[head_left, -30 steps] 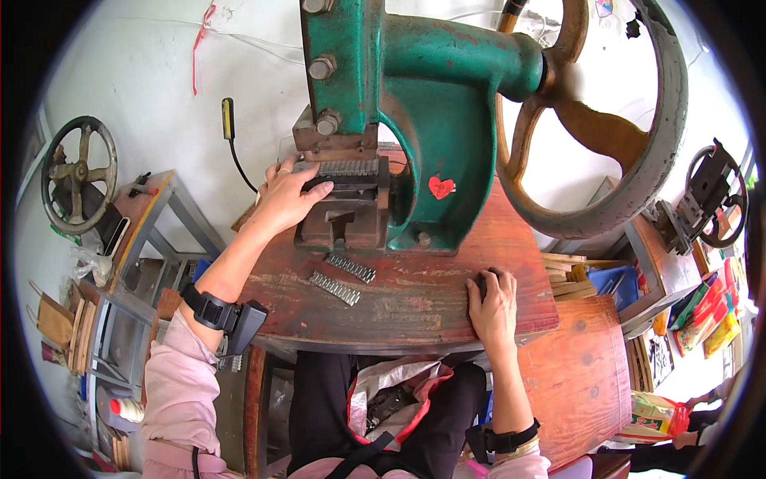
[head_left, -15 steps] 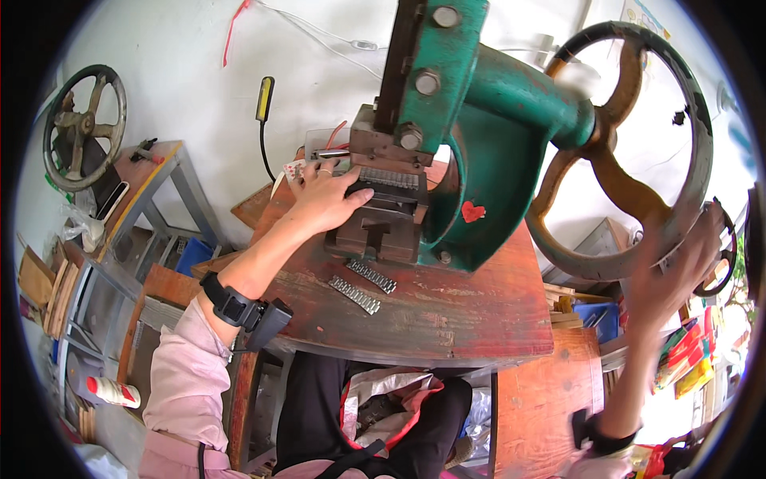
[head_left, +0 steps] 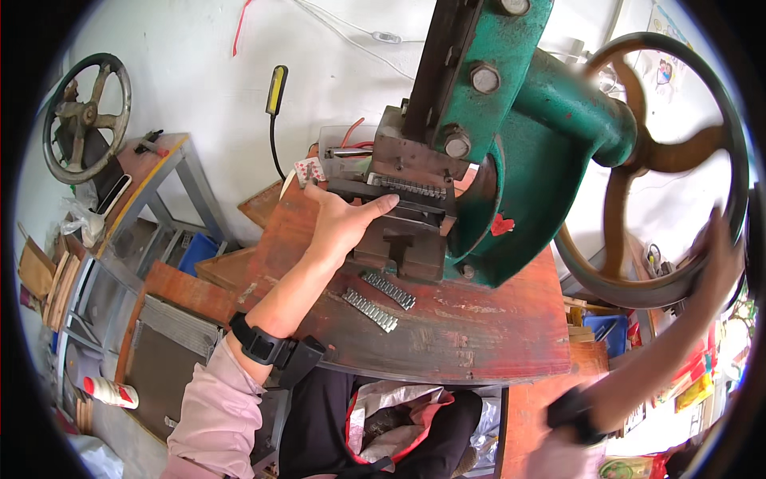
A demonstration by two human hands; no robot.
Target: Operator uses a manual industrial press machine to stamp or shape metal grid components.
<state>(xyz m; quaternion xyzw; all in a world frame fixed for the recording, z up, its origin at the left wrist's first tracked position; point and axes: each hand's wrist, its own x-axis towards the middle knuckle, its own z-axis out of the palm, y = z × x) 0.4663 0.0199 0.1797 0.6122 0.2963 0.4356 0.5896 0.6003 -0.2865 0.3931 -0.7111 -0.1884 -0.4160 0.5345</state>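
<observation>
My left hand (head_left: 343, 219) holds the left end of a dark metal die block (head_left: 399, 209) in a green screw press (head_left: 531, 172). Its thumb lies along the front edge; the other fingers are partly hidden behind. A row of metal watch-band links (head_left: 408, 187) sits on the die, just under the press head (head_left: 415, 148). My right hand (head_left: 710, 251), smeared by motion, is at the right rim of the big handwheel (head_left: 638, 153); its fingers cannot be made out. Two silver watch-band strips, one nearer (head_left: 370, 310) and one farther (head_left: 388, 290), lie before the press.
The press stands on a worn red wooden table (head_left: 455, 343). Behind the die are a playing card (head_left: 309, 171) and a clear tray with tools. A yellow-black lamp (head_left: 276, 89) rises by the wall. Another handwheel (head_left: 86, 120) and a metal-framed bench (head_left: 179, 172) stand left.
The handwheel has turned, its spokes now at other angles, with my right hand at its rim. My left hand's fingers have shifted off the die's top toward its left end. The view has shifted.
</observation>
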